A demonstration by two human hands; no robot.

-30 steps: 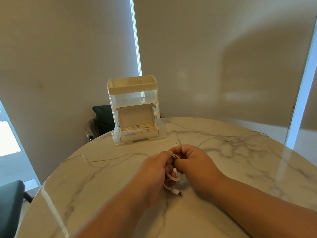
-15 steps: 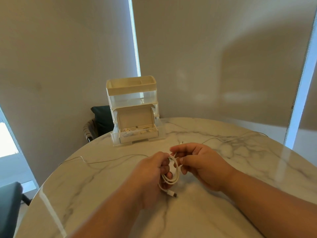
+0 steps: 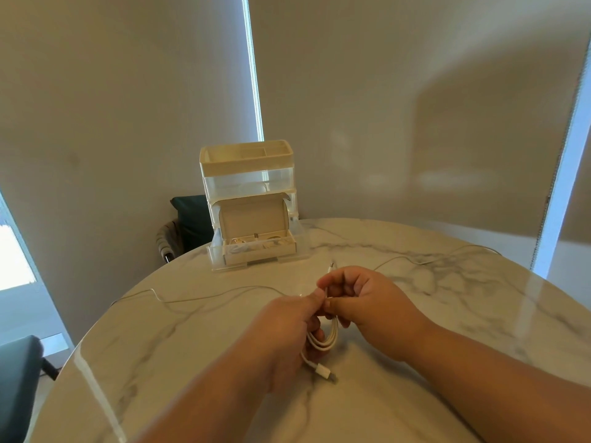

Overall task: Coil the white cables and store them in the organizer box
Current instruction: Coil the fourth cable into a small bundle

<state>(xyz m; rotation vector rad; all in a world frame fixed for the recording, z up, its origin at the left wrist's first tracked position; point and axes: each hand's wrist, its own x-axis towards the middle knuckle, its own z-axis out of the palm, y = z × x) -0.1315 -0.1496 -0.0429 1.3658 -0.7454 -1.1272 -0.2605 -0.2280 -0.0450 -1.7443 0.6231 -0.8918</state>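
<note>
Both hands hold one white cable (image 3: 323, 342) in loops, just in front of the organizer box (image 3: 252, 219): left hand (image 3: 287, 334) grips the coil, right hand (image 3: 361, 302) pinches its top. The box's open drawer seems to hold cables already; two thin cables (image 3: 204, 294) beside it lie uncoiled on the tabletop (image 3: 447, 314).

1. A round desk (image 3: 447, 314) of white marble with grey veins is seen, its glossy top streaked with reflected light.
2. The space behind the desk is closed off by beige roller blinds (image 3: 383, 107), drawn down.
3. Bright daylight is let through a narrow vertical gap (image 3: 254, 75) between two blinds, and through another gap (image 3: 566, 171) at the right edge.
4. A bright window area (image 3: 12, 254) is visible low on the left.
5. A dark chair back (image 3: 192, 222) is seen behind the desk's far edge.
6. A second dark seat (image 3: 16, 378) is partly shown at the lower left.
</note>
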